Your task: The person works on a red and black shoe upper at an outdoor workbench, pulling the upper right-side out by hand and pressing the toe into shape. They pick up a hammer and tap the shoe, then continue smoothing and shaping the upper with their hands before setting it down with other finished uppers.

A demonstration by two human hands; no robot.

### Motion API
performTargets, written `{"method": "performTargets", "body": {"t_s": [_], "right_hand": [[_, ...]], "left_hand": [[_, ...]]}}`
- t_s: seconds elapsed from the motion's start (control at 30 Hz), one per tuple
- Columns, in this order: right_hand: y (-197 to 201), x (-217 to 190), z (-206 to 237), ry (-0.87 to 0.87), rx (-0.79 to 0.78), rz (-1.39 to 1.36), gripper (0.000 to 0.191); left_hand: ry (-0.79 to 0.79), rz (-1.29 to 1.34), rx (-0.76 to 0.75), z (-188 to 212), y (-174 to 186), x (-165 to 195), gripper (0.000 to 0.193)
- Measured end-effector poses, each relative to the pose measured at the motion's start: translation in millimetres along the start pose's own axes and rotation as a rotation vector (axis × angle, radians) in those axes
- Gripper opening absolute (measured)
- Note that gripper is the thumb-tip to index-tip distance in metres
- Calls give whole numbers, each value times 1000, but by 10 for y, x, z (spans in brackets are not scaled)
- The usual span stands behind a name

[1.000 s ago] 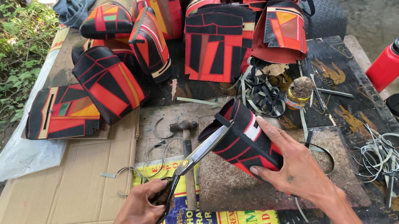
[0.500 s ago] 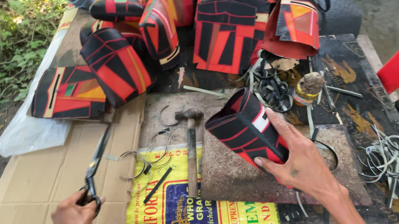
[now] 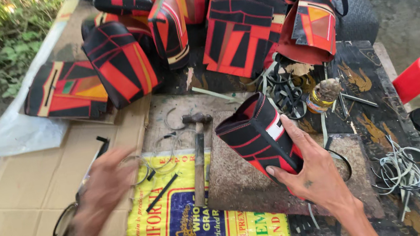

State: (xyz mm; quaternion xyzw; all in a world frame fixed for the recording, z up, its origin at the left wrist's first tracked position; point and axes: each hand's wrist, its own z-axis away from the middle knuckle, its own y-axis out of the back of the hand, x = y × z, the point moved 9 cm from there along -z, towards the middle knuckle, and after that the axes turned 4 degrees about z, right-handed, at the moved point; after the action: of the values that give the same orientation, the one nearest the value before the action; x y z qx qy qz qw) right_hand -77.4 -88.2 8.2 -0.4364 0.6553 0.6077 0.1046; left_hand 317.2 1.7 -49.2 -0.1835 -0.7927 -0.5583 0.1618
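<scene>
Black-red patterned cover (image 3: 258, 138) upright on counter (image 3: 364, 72), right hand (image 3: 313, 177) clamped on its lower side, thumb at front edge. Left hand (image 3: 101, 187) blurred, at 9 o'clock of cover, grip cannot tell; scissors (image 3: 76, 207) on cardboard (image 3: 10, 231) beneath. Hammer (image 3: 199, 155) between hands. Finished covers (image 3: 118, 62) stacked at 12 o'clock. Judgement: steady cover firmly, keep fingers clear of edge.

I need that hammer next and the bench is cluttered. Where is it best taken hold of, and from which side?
Probably by the lower half of the wooden handle, from the near side. The hammer lies flat, head away, handle pointing back over the yellow sack. The left hand is nearest; the right hand holds the black-and-red cover.
</scene>
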Motion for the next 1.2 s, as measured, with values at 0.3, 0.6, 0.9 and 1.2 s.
{"method": "performTargets", "body": {"t_s": [0.3,0.6,0.9,1.2], "right_hand": [[42,2,61,3,45,0,101],[70,-51,325,23,262,-77,108],[80,-397,606,256,211,114,66],[-30,-463,355,175,127,141,45]], "left_hand": [[-48,1046,-345,-1531,-1144,2109,48],[-475,741,-324,-1458,-1010,2823,30],[-819,428,-365,-661,-1061,2933,31],[-749,465,-100,-770,-322,2686,63]]}}
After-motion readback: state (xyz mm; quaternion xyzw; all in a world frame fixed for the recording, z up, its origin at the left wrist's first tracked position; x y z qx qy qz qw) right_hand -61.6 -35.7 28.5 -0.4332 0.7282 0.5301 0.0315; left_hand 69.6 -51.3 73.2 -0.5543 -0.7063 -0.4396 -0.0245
